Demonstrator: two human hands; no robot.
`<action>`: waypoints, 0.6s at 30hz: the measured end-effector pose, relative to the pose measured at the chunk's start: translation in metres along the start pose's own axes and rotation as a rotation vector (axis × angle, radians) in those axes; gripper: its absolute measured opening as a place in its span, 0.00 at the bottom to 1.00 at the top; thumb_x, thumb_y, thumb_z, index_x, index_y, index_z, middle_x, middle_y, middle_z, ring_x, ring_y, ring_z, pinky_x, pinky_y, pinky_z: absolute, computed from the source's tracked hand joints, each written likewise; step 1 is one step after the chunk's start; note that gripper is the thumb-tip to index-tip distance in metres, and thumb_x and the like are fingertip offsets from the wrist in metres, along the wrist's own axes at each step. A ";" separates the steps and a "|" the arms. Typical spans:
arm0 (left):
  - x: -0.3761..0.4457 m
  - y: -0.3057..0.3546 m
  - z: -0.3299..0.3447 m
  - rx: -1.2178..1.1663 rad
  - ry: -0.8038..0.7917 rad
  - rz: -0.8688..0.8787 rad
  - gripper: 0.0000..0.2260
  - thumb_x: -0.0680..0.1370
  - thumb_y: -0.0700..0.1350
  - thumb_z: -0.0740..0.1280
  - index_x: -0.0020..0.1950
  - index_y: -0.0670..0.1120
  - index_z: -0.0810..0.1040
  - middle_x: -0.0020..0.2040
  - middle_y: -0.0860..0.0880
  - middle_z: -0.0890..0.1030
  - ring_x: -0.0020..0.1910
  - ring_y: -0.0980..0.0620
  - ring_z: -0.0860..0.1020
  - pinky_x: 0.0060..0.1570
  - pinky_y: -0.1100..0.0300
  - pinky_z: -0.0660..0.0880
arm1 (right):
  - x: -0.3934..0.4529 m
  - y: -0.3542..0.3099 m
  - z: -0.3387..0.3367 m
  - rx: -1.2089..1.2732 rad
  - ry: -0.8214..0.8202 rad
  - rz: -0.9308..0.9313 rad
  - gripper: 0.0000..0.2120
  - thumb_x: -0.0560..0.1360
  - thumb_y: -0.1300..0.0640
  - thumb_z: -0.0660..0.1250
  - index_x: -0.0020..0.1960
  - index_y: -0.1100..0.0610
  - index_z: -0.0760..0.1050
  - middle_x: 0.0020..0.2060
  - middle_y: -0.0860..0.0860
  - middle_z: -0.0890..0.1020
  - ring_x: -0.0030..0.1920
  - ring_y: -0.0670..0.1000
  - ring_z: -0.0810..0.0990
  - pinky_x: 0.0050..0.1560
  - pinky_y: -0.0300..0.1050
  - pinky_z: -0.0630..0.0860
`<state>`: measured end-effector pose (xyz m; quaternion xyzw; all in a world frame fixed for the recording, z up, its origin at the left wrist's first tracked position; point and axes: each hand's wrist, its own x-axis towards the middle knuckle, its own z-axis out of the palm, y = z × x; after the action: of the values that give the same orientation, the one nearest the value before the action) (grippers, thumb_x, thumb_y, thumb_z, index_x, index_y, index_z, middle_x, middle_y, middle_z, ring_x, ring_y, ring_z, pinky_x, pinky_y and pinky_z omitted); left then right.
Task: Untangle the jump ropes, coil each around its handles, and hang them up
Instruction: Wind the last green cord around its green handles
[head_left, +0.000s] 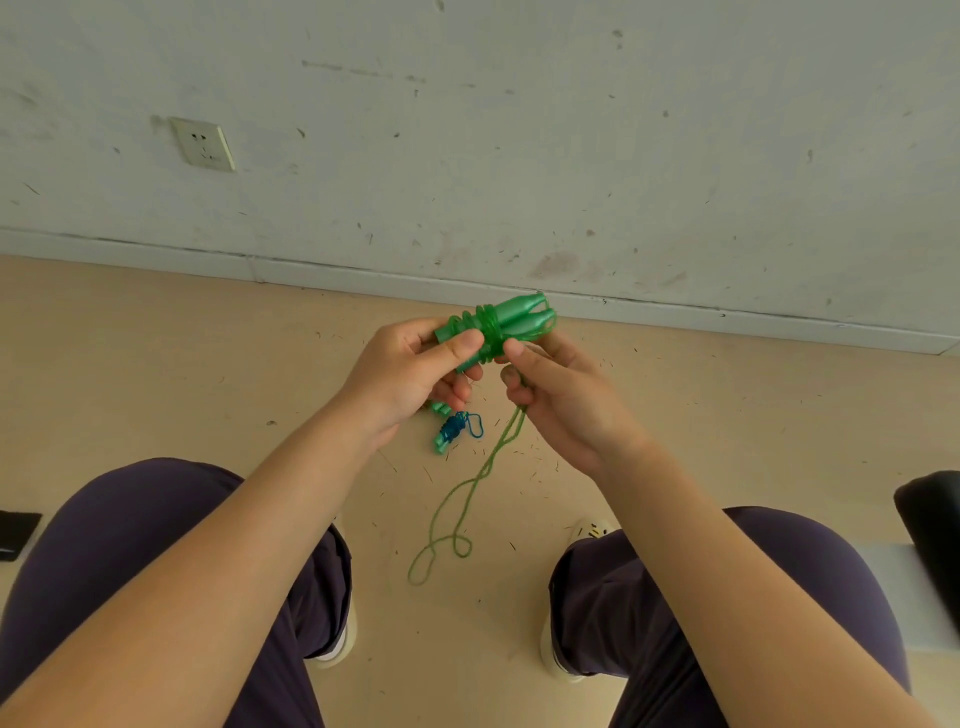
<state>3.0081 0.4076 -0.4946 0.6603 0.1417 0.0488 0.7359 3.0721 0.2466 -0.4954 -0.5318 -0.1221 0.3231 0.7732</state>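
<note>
Two green handles (511, 318) bound by coils, left hand (415, 371) gripping; right hand (561, 395) pinches rope (467, 493) trailing toward six o'clock.

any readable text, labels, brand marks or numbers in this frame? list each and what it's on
None readable.
green handles: no print visible.
wall socket: no lettering visible.
shoe: small dark marks, too small to read.
blue-wrapped bundle on the floor: no label visible.
</note>
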 end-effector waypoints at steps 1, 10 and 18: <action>0.000 0.001 0.001 -0.002 0.017 0.005 0.06 0.78 0.43 0.69 0.51 0.42 0.81 0.34 0.45 0.82 0.27 0.52 0.77 0.28 0.61 0.76 | 0.000 0.001 0.002 0.005 0.022 -0.004 0.09 0.77 0.62 0.65 0.57 0.60 0.74 0.40 0.51 0.75 0.35 0.46 0.69 0.35 0.35 0.68; -0.002 -0.001 0.004 0.240 0.140 0.136 0.05 0.79 0.42 0.69 0.49 0.40 0.82 0.34 0.45 0.83 0.27 0.53 0.79 0.29 0.60 0.77 | 0.002 0.003 0.007 -0.272 0.138 0.097 0.11 0.81 0.55 0.63 0.52 0.62 0.77 0.32 0.51 0.73 0.30 0.45 0.68 0.30 0.35 0.67; -0.004 -0.002 0.005 0.435 0.160 0.236 0.07 0.78 0.40 0.70 0.55 0.47 0.82 0.32 0.47 0.81 0.24 0.58 0.78 0.28 0.66 0.75 | -0.001 -0.001 0.005 -0.518 0.270 0.185 0.16 0.78 0.47 0.68 0.41 0.59 0.75 0.25 0.46 0.68 0.26 0.47 0.62 0.28 0.39 0.61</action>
<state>3.0055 0.4016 -0.4957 0.8089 0.1288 0.1548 0.5523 3.0692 0.2498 -0.4921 -0.7581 -0.0476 0.2767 0.5886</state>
